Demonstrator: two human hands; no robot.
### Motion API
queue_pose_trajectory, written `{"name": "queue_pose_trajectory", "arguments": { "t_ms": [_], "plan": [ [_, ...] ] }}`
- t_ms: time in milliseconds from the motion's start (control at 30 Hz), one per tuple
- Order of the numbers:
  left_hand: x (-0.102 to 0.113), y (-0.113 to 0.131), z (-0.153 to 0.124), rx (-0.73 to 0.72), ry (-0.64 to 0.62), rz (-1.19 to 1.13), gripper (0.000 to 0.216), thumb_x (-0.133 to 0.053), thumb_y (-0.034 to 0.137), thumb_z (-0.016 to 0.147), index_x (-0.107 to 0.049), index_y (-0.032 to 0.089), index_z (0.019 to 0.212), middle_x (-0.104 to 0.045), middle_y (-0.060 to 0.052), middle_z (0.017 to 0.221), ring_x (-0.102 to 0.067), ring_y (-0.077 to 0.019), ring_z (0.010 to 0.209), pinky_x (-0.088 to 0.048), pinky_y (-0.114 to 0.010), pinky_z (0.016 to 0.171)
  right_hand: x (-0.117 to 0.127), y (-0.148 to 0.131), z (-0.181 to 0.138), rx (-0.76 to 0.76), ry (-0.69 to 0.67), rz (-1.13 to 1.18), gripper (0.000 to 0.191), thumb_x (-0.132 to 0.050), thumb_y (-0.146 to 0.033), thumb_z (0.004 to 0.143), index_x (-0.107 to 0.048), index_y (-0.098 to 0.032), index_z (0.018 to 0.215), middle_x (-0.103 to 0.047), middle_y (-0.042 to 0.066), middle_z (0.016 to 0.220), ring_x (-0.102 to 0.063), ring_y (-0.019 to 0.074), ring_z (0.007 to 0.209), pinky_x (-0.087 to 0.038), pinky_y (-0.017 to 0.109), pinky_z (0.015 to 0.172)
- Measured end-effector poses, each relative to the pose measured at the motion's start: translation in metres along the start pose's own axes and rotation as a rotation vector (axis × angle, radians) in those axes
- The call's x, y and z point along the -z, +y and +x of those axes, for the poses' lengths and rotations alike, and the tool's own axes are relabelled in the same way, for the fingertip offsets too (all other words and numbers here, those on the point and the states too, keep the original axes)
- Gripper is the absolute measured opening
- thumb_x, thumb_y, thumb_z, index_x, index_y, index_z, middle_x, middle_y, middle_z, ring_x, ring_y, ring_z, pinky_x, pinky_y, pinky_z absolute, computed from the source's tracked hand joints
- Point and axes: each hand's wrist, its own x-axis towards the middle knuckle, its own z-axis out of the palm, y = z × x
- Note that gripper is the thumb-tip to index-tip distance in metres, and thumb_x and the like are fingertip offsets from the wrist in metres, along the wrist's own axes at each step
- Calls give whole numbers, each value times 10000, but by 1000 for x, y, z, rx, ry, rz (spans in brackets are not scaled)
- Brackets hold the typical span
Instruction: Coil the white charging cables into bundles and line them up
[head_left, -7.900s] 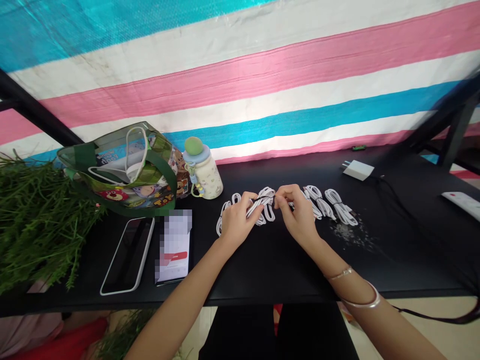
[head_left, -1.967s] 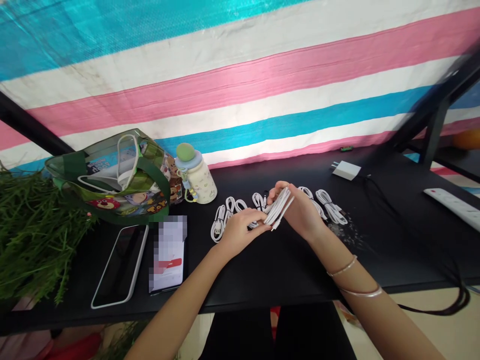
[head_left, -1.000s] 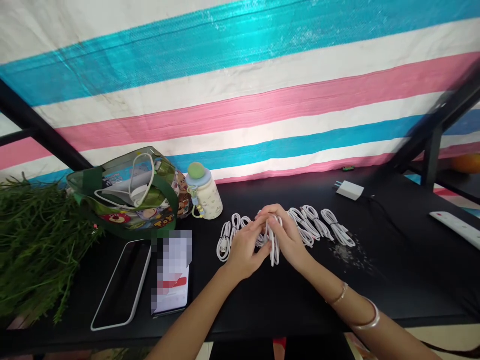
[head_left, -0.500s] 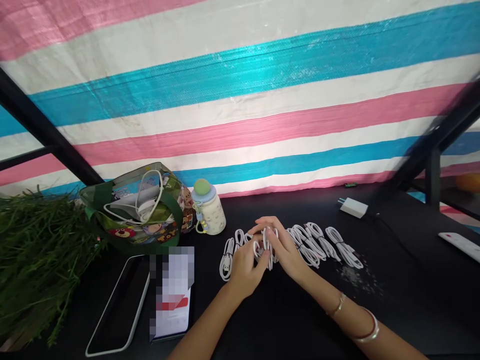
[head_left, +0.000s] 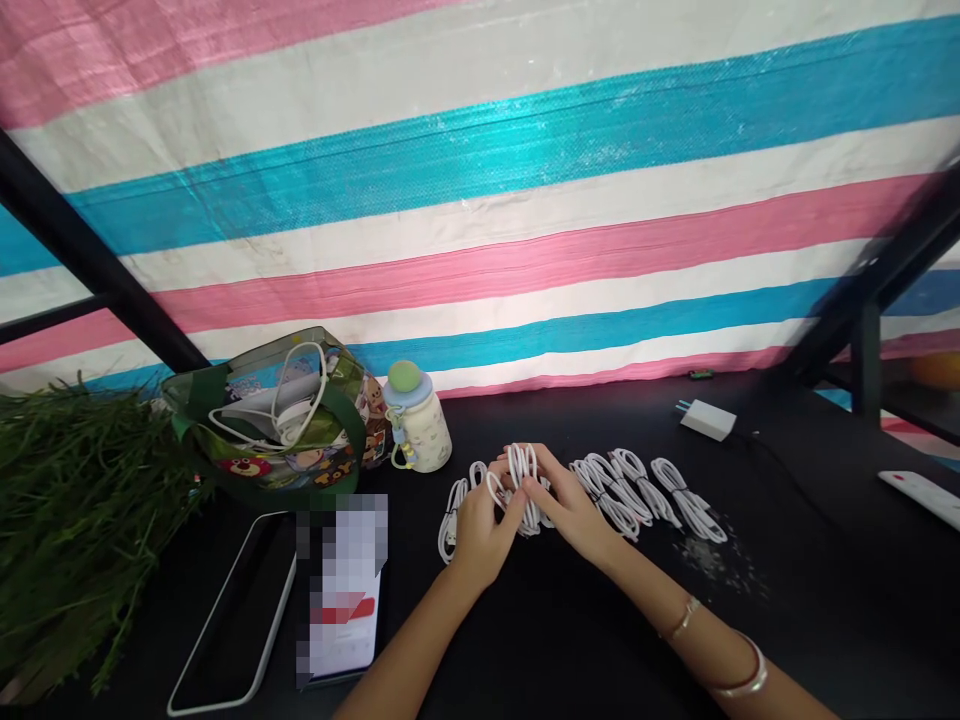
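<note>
Between my two hands is a white charging cable (head_left: 523,464) gathered in loops, lifted a little off the black table. My left hand (head_left: 481,531) closes on its left side, thumb pressed to the loops. From the right, my right hand (head_left: 568,503) grips the same loops between thumb and fingers. Beside my left hand lies a coiled white cable (head_left: 448,515), partly hidden by it. Several more tied white cables lie in a row to the right of my right hand, among them one bundle (head_left: 686,498) at the row's end.
A white charger (head_left: 707,420) lies at the back right, a white strip-shaped object (head_left: 921,492) at the far right. On the left are a green bag (head_left: 300,460), a bottle (head_left: 426,430), a phone (head_left: 236,615), a lit phone (head_left: 349,590) and leafy greenery (head_left: 67,530).
My hands have turned the cable so its loops now stand up more visibly above my fingers. The fingers of my right hand have lowered behind it. The things on the table stay put.
</note>
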Motion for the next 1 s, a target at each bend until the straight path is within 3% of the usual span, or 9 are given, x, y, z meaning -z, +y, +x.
{"name": "queue_pose_trajectory", "arguments": {
  "t_ms": [100, 333, 500, 833, 1000],
  "plan": [
    [0, 1, 0, -14, 14, 32, 286, -454, 315, 866, -607, 176, 1065, -700, -48, 861, -651, -193, 787, -480, -286, 743, 1, -5, -1, -6, -29, -51, 428, -389, -558, 909, -579, -196, 1036, -677, 72, 948, -645, 208, 871, -505, 340, 819],
    [2, 2, -1, -7, 1, 69, 276, -476, 290, 854, -627, 193, 1063, -727, -43, 921, -660, -191, 797, -496, -282, 761, -2, -1, -3, 5, 70, -107, 446, -345, -580, 914, -578, -202, 966, -662, 48, 836, -636, 189, 755, -519, 322, 732],
    [4, 4, 1, -36, -7, -6, 342, -477, 278, 857, -601, 219, 1170, -724, -47, 1039, -664, -193, 901, -502, -288, 836, -3, 1, -3, 13, 133, -58, 433, -373, -575, 911, -574, -208, 1022, -700, 68, 925, -671, 206, 851, -531, 336, 789],
    [4, -3, 4, 5, -2, 27, 335, -544, 255, 818, -641, 208, 1135, -748, -30, 999, -669, -181, 783, -505, -280, 751, 3, 2, -3, 4, 112, -86, 413, -442, -506, 904, -589, -210, 1151, -685, 115, 1134, -657, 240, 1008, -510, 399, 896],
    [6, -3, 5, 10, -9, 56, 317, -559, 238, 805, -656, 207, 1105, -748, -25, 942, -663, -174, 758, -507, -273, 745, 4, 0, -1, 12, 78, -106, 377, -470, -470, 897, -622, -211, 1125, -678, 114, 1167, -641, 256, 1060, -509, 409, 901]
  ]
}}
